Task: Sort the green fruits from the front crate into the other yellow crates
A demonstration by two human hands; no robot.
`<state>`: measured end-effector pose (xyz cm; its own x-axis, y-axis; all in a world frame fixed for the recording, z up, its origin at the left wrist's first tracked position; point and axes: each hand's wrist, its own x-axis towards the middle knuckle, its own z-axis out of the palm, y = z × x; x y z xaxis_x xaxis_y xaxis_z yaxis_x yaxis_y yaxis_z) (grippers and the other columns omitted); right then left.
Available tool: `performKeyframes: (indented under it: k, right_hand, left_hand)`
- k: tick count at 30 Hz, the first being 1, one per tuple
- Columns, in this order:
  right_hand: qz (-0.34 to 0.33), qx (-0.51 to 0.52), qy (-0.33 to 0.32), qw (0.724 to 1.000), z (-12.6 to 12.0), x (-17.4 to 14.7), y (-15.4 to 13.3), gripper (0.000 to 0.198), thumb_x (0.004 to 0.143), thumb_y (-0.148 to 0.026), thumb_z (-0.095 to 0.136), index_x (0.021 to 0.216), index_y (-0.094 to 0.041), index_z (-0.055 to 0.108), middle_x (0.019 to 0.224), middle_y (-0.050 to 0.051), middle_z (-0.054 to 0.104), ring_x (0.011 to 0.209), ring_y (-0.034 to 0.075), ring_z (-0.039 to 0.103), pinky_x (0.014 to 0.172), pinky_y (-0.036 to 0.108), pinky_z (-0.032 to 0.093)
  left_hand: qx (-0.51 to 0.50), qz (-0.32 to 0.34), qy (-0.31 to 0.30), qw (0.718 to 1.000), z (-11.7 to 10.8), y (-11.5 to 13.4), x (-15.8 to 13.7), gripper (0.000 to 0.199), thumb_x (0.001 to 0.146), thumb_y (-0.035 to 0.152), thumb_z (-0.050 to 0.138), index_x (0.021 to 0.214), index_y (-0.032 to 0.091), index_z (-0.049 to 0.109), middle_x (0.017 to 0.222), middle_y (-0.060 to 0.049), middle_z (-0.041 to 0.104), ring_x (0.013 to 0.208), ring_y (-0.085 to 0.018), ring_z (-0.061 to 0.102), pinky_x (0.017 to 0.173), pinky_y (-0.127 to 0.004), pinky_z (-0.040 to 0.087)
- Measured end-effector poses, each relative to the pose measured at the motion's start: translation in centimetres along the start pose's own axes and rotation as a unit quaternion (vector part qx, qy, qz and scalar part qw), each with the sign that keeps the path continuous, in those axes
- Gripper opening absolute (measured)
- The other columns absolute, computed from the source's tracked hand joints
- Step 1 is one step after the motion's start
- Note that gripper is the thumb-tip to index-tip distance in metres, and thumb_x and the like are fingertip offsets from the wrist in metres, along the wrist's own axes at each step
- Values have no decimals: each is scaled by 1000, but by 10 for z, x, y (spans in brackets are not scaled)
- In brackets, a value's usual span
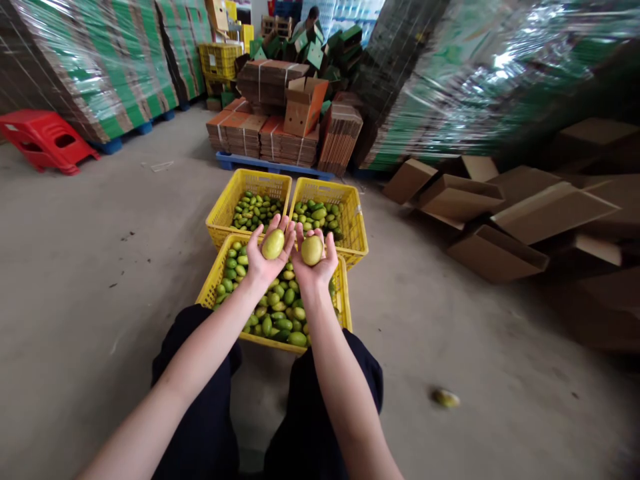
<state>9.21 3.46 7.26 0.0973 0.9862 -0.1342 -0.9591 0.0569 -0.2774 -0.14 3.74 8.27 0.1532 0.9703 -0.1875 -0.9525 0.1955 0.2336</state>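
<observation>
My left hand (267, 257) is palm up over the near crate, with an oval yellow-green fruit (273, 244) cradled in its half-curled fingers. Close beside it, my right hand (316, 267) cups a second, rounder-looking yellow-green fruit (312, 251). Below both hands stands the near yellow crate (270, 345), full of green and yellowish fruits (283, 325); my hands and forearms hide part of them. Just beyond are a far left yellow crate (220, 217) and a far right yellow crate (355, 230), each with similar, mostly greener fruits inside.
A single fruit (445, 398) lies on the concrete floor at the right. Open cardboard boxes (500, 253) are heaped farther right. Bundled flat cartons (285, 143) sit on a blue pallet (270, 164) ahead. At the left are a red stool (45, 137) and wrapped stacks. A person (311, 19) is far back.
</observation>
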Motion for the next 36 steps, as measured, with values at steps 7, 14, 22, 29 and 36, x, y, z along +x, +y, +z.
performKeyframes:
  k: [7, 14, 22, 29, 36]
  right_hand:
    - [-16, 36, 29, 999, -4, 9, 17, 27, 83, -41, 54, 77, -17, 65, 72, 5, 69, 90, 22, 69, 101, 47, 50]
    - [-34, 28, 36, 998, -7, 12, 18, 25, 82, -39, 52, 79, -18, 65, 74, 4, 70, 90, 22, 69, 104, 50, 47]
    - [-44, 31, 64, 997, -7, 12, 17, 19, 79, -32, 52, 75, -18, 65, 73, 3, 68, 82, 19, 68, 103, 46, 49]
    - [-50, 35, 88, 994, -6, 12, 18, 14, 76, -25, 50, 75, -19, 63, 72, 2, 69, 79, 16, 68, 103, 39, 50]
    - [-9, 81, 90, 993, -2, 5, 8, 16, 76, -24, 50, 84, -22, 64, 79, -1, 71, 83, 15, 68, 97, 38, 52]
  left_hand:
    - [-53, 50, 46, 996, -4, -8, 11, 35, 93, 31, 42, 80, 16, 70, 90, -7, 74, 92, -15, 69, 81, -24, 57]
    - [-83, 51, 48, 994, -2, -13, 13, 38, 95, 32, 40, 79, 17, 71, 85, -6, 74, 85, -13, 69, 78, -22, 56]
    - [-75, 49, 69, 994, -1, -16, 13, 34, 91, 29, 42, 76, 15, 70, 83, -7, 73, 84, -14, 69, 80, -23, 56]
    - [-71, 53, 57, 994, -3, -14, 17, 32, 90, 25, 42, 77, 14, 69, 80, -7, 71, 82, -14, 68, 80, -24, 55]
    - [-29, 78, 56, 995, -1, -3, 16, 31, 90, 26, 41, 87, 16, 70, 91, -7, 73, 96, -15, 67, 83, -24, 56]
